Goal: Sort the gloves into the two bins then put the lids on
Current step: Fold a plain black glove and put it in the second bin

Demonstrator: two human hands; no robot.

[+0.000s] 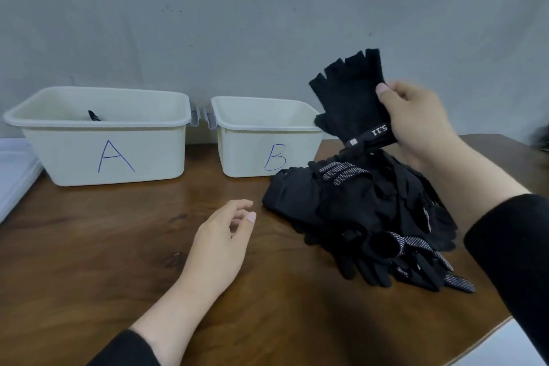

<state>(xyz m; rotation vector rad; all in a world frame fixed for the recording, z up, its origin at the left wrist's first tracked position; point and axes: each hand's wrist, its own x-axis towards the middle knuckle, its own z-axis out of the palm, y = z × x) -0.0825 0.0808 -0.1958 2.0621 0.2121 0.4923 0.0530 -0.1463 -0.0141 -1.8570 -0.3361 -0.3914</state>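
Gloves are the matter here, and one fingerless black glove (353, 98) is held up in the right hand (416, 125), above the right end of the surface (104, 246). That grip is closed on it: the thumb presses across the front of the glove's right edge and the other fingers curl behind it, so the glove stands upright with its cut-off finger stubs pointing up and its cuff band, printed with pale lettering, at the bottom. The glove's lower left corner overlaps the rim of bin B (267, 140) in the view; whether it touches that rim cannot be told.

Just below the held glove lies the pile of black gloves (365, 217) on the brown wooden surface, some with pale dotted strips showing. The left hand (219, 246) hovers low over the surface just left of the pile, its grip loose, fingers relaxed and slightly curled, holding nothing.

Bin B, a cream tub marked with a blue letter, stands behind the pile near the wall (267, 9). Bin A (101, 137), larger in the view and also marked in blue, stands to its left, with a small gap between their clip handles. Inside bin A a dark glove tip (94, 116) pokes into sight. Pale flat lids (15, 169) lie at the far left edge beside bin A.
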